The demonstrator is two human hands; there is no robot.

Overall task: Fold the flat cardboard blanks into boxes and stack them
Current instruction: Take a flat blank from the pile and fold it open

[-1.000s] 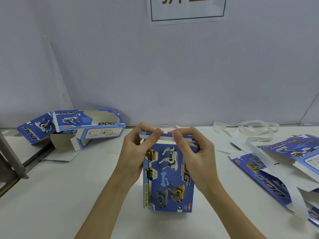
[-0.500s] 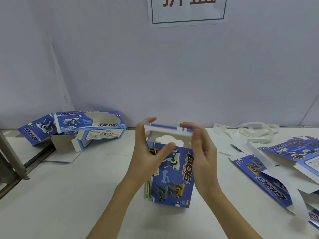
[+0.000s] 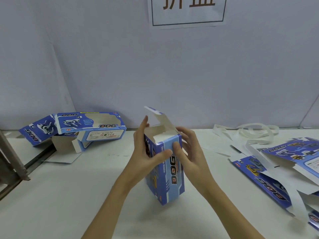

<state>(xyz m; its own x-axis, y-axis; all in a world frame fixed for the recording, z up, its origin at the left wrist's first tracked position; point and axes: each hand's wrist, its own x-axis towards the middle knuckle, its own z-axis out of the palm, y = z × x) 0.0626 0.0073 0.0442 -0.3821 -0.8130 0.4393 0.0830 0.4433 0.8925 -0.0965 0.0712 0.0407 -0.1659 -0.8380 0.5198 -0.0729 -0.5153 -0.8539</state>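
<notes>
A blue printed box (image 3: pixel 172 180) stands upright on the white table (image 3: pixel 69 204) in the middle, a narrow "DOG" side facing me. Its top is open: the lid flap (image 3: pixel 163 119) sticks up and back, and the white inside shows. My left hand (image 3: pixel 144 152) holds the box's upper left side, thumb across the front. My right hand (image 3: pixel 189 156) holds the upper right side, thumb on the front and fingers behind the corner. A folded box (image 3: pixel 93 125) lies on its side at the back left, with another blue box (image 3: pixel 37 131) behind it.
Flat blue blanks (image 3: pixel 269 171) lie spread over the table's right side, with white paper strips (image 3: pixel 250 132) behind them. A metal frame (image 3: pixel 8 163) stands at the left edge. A grey wall with a paper sign (image 3: pixel 188 11) closes the back.
Both hands were pressing the top flap down on the box. Since then the box has been turned to show its narrow side, and the lid flap has swung up and open.
</notes>
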